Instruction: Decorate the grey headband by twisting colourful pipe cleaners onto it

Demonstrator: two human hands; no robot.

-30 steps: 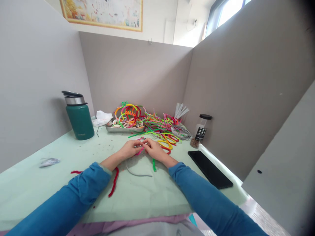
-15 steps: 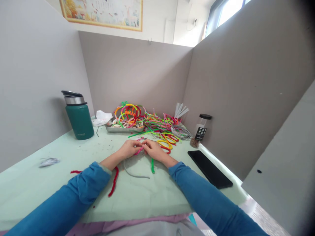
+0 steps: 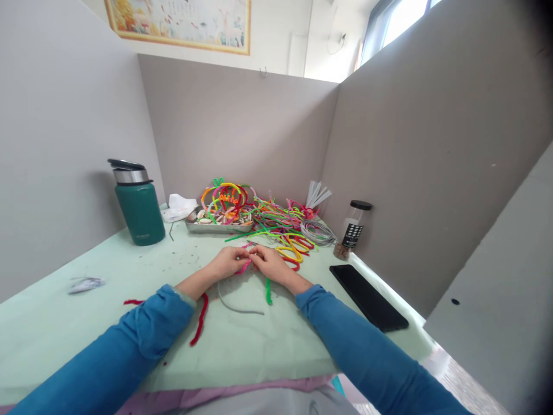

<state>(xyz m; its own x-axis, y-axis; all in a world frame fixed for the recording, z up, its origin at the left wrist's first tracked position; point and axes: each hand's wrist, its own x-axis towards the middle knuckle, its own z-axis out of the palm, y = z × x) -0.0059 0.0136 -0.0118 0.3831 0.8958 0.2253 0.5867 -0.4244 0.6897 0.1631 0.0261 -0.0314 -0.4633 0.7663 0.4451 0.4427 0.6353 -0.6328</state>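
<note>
My left hand (image 3: pixel 227 261) and my right hand (image 3: pixel 268 262) meet at the middle of the table, fingertips pinched together. Between them they hold a pink pipe cleaner (image 3: pixel 244 268), partly covered by the fingers. A grey wire (image 3: pixel 242 312) curves over the cloth below my left hand. Under my right wrist a green pipe cleaner (image 3: pixel 268 292) sticks out. A dark red pipe cleaner (image 3: pixel 200 323) lies beside my left forearm. Just right of my right hand are yellow and red pipe-cleaner loops (image 3: pixel 295 253).
A metal tray (image 3: pixel 220 229) holds bent pipe cleaners and small pieces. Behind my hands lies a pile of pipe cleaners (image 3: pixel 280 216) with a coil of grey wire (image 3: pixel 318 232). A green bottle (image 3: pixel 139 213) stands left; a clear jar (image 3: pixel 353 230) and black phone (image 3: pixel 367 297) are right. Grey partitions (image 3: pixel 242 127) enclose the table.
My fingers have shifted very slightly around the pink pipe cleaner. The grey wire and the green pipe cleaner end have moved a touch; everything else looks the same.
</note>
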